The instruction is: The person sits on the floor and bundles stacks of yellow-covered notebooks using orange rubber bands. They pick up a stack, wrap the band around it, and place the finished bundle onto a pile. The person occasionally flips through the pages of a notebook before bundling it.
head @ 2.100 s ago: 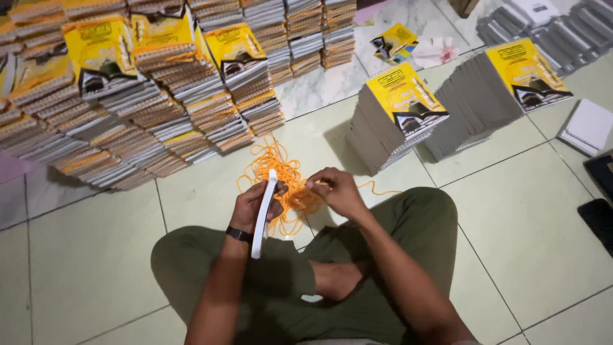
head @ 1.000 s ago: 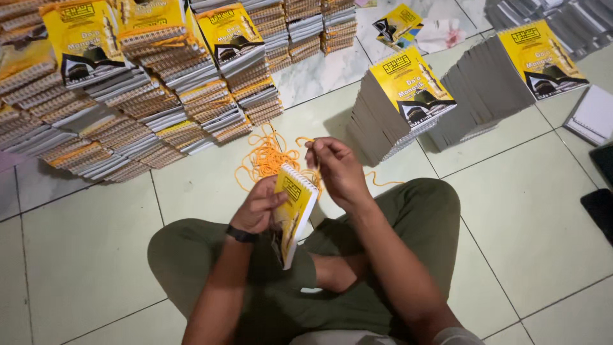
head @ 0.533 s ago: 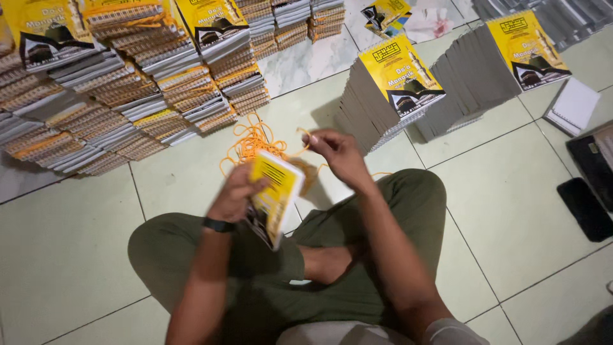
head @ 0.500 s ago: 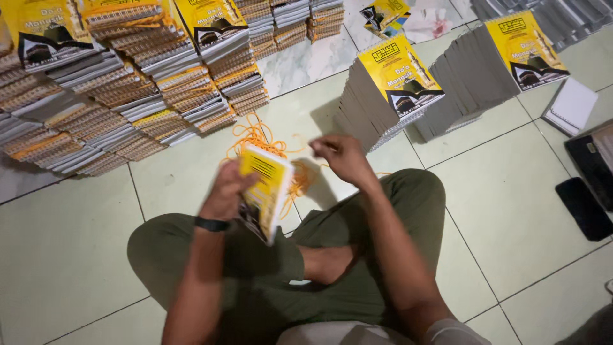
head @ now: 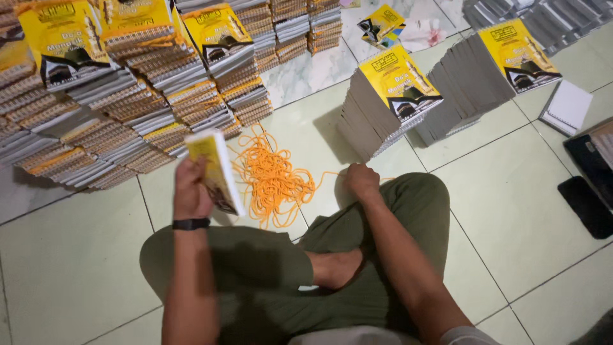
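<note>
Fanned rows of yellow-covered booklets (head: 128, 108) fill the tiled floor (head: 530, 211) at far left. The left hand (head: 190, 190), black band at the wrist, grips one yellow booklet (head: 217, 171) raised above the floor, fingers wrapped round its edge, long axis roughly upright. Just beside it lies tangled orange string (head: 274, 182). The right hand (head: 361, 181) is closed, pinching a strand, beside a booklet stack (head: 386, 102).

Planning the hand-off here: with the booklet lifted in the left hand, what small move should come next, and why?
Probably set the yellow booklet onto the bundled stacks at left: the left hand holds it raised beside them, while the right hand rests by the orange cord.
</note>
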